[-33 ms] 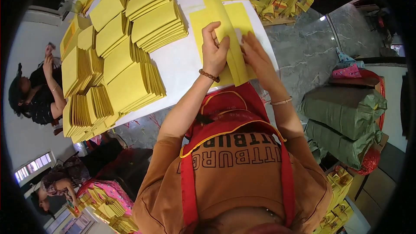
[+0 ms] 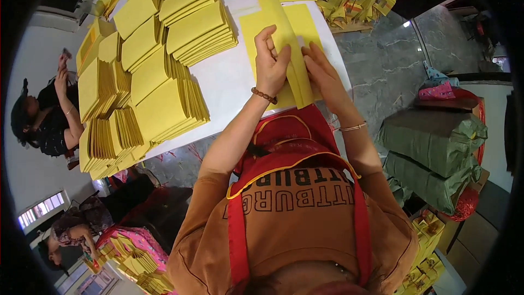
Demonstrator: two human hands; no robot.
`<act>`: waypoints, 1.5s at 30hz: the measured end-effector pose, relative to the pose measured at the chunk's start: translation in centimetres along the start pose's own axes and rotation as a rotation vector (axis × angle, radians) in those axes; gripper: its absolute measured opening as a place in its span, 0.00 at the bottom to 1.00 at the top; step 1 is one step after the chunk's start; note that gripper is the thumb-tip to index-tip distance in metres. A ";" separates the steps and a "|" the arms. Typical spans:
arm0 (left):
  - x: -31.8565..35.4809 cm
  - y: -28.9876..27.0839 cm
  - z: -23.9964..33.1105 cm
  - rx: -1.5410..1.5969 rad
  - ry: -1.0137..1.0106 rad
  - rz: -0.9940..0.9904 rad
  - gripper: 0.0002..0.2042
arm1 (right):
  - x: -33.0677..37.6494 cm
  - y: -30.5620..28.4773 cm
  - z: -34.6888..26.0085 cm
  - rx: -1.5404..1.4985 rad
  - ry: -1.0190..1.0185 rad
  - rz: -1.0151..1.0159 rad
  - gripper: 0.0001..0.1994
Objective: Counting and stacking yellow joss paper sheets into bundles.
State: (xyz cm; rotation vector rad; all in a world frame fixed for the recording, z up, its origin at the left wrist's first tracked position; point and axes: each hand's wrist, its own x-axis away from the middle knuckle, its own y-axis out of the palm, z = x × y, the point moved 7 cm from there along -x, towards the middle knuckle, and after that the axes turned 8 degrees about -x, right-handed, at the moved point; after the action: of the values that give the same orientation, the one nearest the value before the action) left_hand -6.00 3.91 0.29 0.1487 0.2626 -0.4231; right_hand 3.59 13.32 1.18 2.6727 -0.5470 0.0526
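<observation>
hands: left hand (image 2: 271, 63) and right hand (image 2: 322, 74) both grasping a folded yellow paper sheet (image 2: 289, 38), as a moment ago | sheet: at near edge of white counter (image 2: 229, 76), fold unchanged, creasing ongoing | left: yellow envelope stacks (image 2: 164, 60)
</observation>
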 end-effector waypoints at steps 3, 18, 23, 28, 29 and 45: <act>0.1 0.5 0.4 0.061 -0.078 -0.041 0.24 | -0.7 0.0 1.0 -0.076 0.120 0.004 0.23; -1.0 -3.2 2.1 0.357 -0.076 0.006 0.14 | -2.1 -2.4 0.6 -0.007 0.274 -0.032 0.20; 0.4 -8.4 4.6 -0.374 0.148 0.013 0.20 | -1.3 -3.1 0.2 -0.180 0.253 -0.045 0.21; 3.4 -5.9 7.1 -0.896 0.641 -0.153 0.28 | -0.2 -2.5 -0.4 -0.202 0.254 -0.083 0.22; 3.7 -5.2 7.3 -0.976 0.720 -0.186 0.27 | 0.1 -2.5 -0.3 -0.203 0.255 -0.078 0.22; 7.4 -4.6 5.5 -0.922 0.619 -0.330 0.10 | 3.7 -3.7 -2.4 0.906 -0.401 -0.422 0.20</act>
State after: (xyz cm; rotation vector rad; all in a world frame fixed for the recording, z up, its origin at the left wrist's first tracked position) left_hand -0.27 -4.15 3.05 -0.6907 1.0709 -0.5375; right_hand 8.54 15.97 2.39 3.6602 -0.0264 -0.4726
